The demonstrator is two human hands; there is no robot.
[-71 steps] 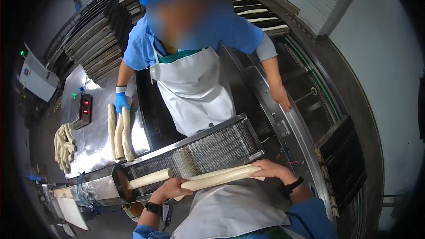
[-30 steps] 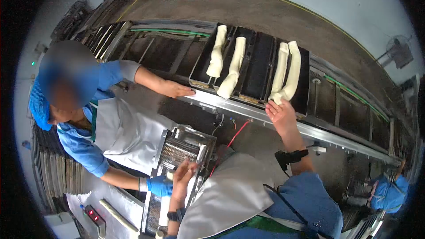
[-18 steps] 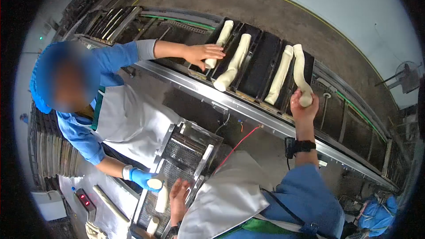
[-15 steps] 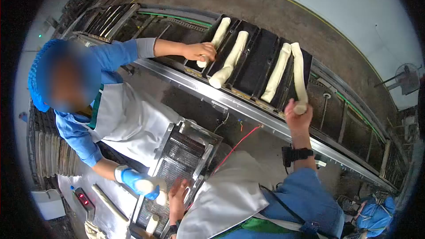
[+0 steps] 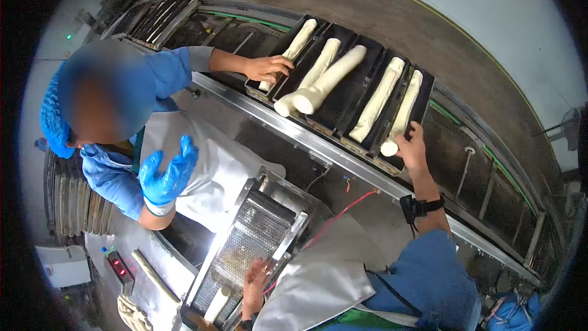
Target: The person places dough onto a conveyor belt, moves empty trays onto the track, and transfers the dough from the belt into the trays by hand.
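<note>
The right hand [image 5: 414,152] of the person is at the right of the frame, with the fingers half bent around the lower end of the far-right dough roll [image 5: 407,104]. It touches this end, but how firmly it holds cannot be told. The roll lies in the far-right slot of the black tray [image 5: 344,105], in the upper middle of the frame.

4 more dough rolls lie in the tray. The middle roll [image 5: 335,78] lies slanted, and its lower end reaches beside the lower end of its left neighbour [image 5: 320,68].

The left hand [image 5: 255,283] is at the lower middle, open and a little blurred, with nothing held, near the side of the mesh belt [image 5: 250,244]. A short roll [image 5: 217,304] is on the belt, to the left of this hand.

At the left, a co-worker lays a bare hand [image 5: 267,68] on the far-left roll [image 5: 301,37] and raises a blue-gloved hand [image 5: 168,176], open, before an apron. A thin roll [image 5: 155,274] rests on the metal table [image 5: 174,268] at the lower left.
</note>
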